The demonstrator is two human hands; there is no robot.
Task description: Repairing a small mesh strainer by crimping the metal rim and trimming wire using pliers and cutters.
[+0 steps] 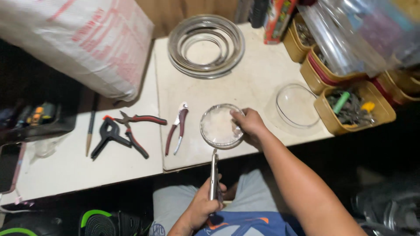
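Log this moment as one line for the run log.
left hand: holds metal tool | right hand: grips round framed disc | pliers beside it | bench

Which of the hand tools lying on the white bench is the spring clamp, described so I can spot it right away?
Start at the big white sack at the bench's back left and come straight toward the near edge. Just right of the pencil lies the spring clamp. It is all black with a wide A-shaped body, unlike the slim red-handled pliers touching it and the maroon-handled cutter farther right.

Round frosted glass disc (220, 126) at desk (258, 74) front edge; maroon-handled pliers (176, 128) left (just beside), stacked metal rings (206, 46) behind.
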